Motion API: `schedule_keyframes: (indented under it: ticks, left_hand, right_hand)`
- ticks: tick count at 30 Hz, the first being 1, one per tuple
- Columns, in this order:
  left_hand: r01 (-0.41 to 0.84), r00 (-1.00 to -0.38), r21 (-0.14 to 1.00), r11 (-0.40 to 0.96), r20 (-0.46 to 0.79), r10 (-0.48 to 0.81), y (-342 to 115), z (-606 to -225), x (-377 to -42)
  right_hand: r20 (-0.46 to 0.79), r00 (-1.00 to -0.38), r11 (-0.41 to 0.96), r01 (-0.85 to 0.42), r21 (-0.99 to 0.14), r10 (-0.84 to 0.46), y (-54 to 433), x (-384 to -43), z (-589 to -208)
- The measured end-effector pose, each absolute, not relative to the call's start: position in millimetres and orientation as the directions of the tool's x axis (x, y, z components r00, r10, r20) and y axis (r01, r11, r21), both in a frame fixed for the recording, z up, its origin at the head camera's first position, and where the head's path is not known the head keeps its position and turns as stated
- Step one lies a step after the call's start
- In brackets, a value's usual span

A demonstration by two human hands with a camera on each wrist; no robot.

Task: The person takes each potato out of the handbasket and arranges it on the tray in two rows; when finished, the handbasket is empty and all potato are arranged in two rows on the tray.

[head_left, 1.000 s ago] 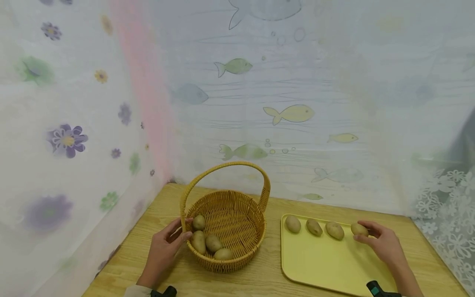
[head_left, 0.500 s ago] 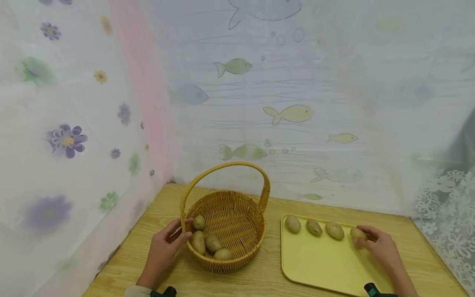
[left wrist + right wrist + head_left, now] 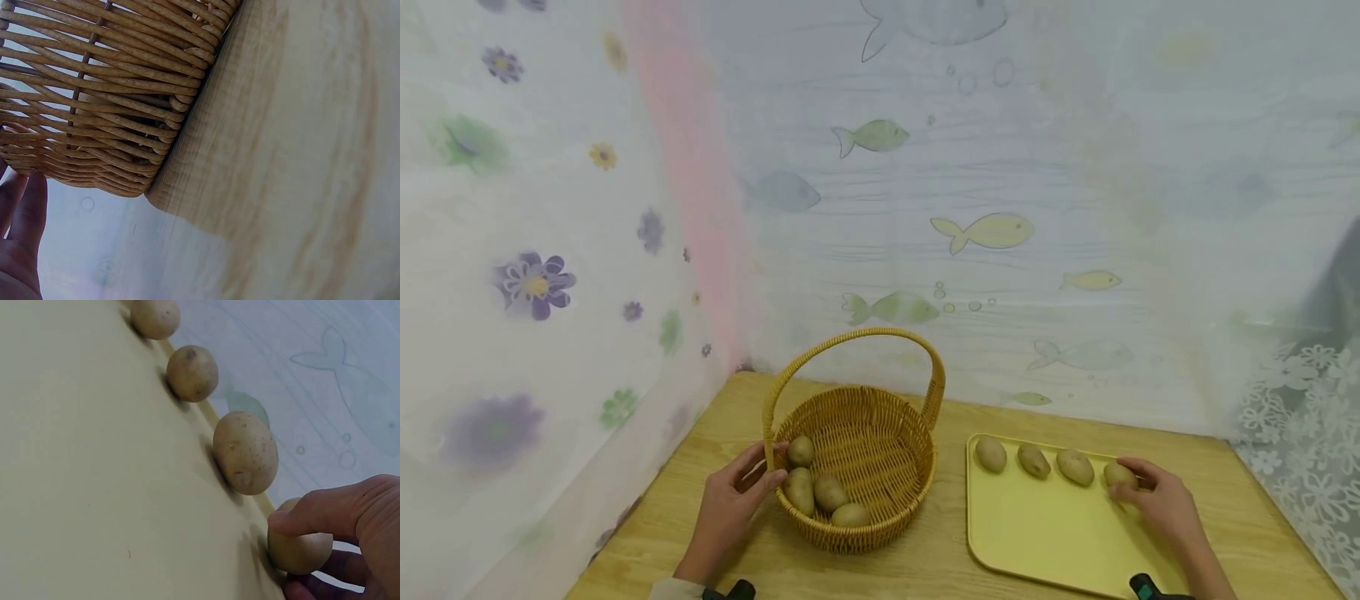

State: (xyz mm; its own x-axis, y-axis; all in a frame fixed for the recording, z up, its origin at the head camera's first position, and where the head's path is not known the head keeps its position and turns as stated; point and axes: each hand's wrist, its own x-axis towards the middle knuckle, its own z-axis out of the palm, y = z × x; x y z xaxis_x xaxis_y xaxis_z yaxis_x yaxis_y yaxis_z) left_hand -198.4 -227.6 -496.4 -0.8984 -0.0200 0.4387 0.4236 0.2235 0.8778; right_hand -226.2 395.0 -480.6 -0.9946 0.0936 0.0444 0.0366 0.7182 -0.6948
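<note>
My right hand (image 3: 1161,504) pinches a potato (image 3: 301,547) between thumb and fingers at the right end of a row. That row of potatoes (image 3: 1076,467) runs along the far edge of a yellow tray (image 3: 1045,533). At the left, my left hand (image 3: 730,504) grips the rim of a wicker basket (image 3: 880,467) near the foot of its tall handle (image 3: 865,333). Several potatoes (image 3: 830,493) lie inside the basket, gathered at its left and front. In the left wrist view, fingers (image 3: 28,212) touch the woven side.
Basket and tray stand side by side on a wooden table (image 3: 951,500), with a strip of wood between them. Behind rises a sheet (image 3: 1000,167) printed with fish. A flowered sheet (image 3: 550,350) hangs along the left side.
My right hand has moved slightly left with its potato, closer to the other potatoes in the row. The left hand and the basket stay where they were.
</note>
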Motion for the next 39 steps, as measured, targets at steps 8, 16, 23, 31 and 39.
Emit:
schedule_keyframes:
  ticks: [8, 16, 23, 31, 39]
  left_hand:
    - [0.420, -0.901, 0.882, 0.214, 0.434, -0.021, -227.8, -496.2, -197.4]
    - [0.435, -0.895, 0.877, 0.204, 0.446, -0.008, -228.1, -496.5, -197.2]
    - [0.440, -0.892, 0.875, 0.201, 0.451, -0.009, -227.2, -496.6, -197.4]
    - [0.441, -0.893, 0.878, 0.187, 0.450, -0.005, -227.6, -496.9, -198.3]
    - [0.457, -0.887, 0.873, 0.168, 0.461, 0.018, -228.1, -498.2, -199.7]
  right_hand:
    - [0.138, -0.989, 0.753, -0.046, -0.657, 0.060, 392.8, -223.2, -483.4]
    - [0.133, -0.987, 0.750, -0.022, -0.661, 0.088, 393.3, -222.1, -484.0]
    - [0.116, -0.987, 0.733, 0.004, -0.681, 0.113, 393.6, -221.7, -483.4]
    - [0.106, -0.988, 0.718, 0.008, -0.696, 0.114, 393.0, -223.2, -482.0]
    - [0.166, -0.983, 0.763, -0.048, -0.644, 0.078, 389.8, -220.7, -477.0]
